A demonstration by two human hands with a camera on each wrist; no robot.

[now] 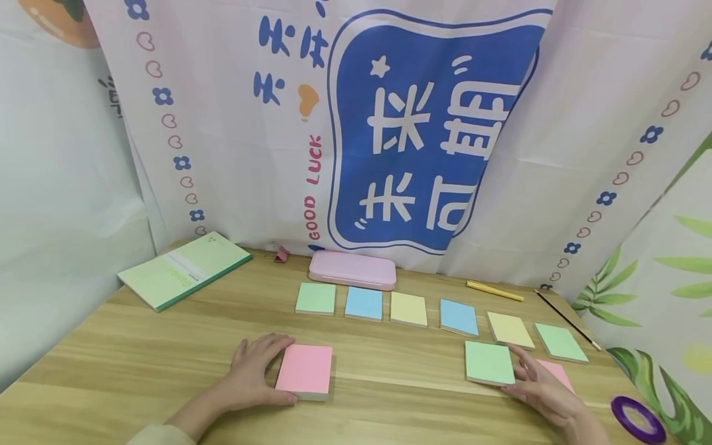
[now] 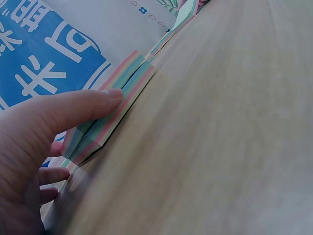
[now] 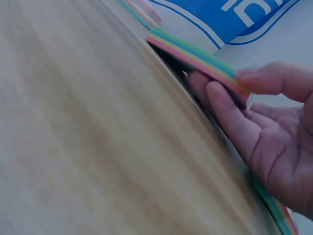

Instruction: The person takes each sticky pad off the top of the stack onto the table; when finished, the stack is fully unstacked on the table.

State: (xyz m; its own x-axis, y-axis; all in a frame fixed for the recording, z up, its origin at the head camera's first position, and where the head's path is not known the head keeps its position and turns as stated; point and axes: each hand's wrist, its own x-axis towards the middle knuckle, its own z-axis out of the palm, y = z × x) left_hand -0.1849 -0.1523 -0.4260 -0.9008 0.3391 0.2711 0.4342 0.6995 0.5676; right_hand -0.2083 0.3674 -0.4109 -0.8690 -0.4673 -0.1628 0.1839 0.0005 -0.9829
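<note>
My left hand [image 1: 253,374] grips a pink-topped sticky note pad [image 1: 305,371], thumb at its near edge and forefinger at its far left corner. Seen from the left wrist, the coloured layers [image 2: 128,95] show as two thicknesses, one on the other, low against the table. On the right, a green-topped sticky note pad [image 1: 489,363] is pinched at its right edge by my right hand [image 1: 539,389]. In the right wrist view that pad [image 3: 195,59] tilts, its gripped end raised off the wood, with fingers beneath it. Partly behind this hand lies another pink pad [image 1: 558,372].
Several sticky note pads form a row behind the hands, from a green one [image 1: 316,298] to another green one [image 1: 560,342]. Further back are a notebook [image 1: 186,269], a pink case [image 1: 352,270], a binder clip [image 1: 281,254], a yellow stick [image 1: 495,290] and a thin dark rod [image 1: 567,319]. Purple tape [image 1: 637,419] lies front right.
</note>
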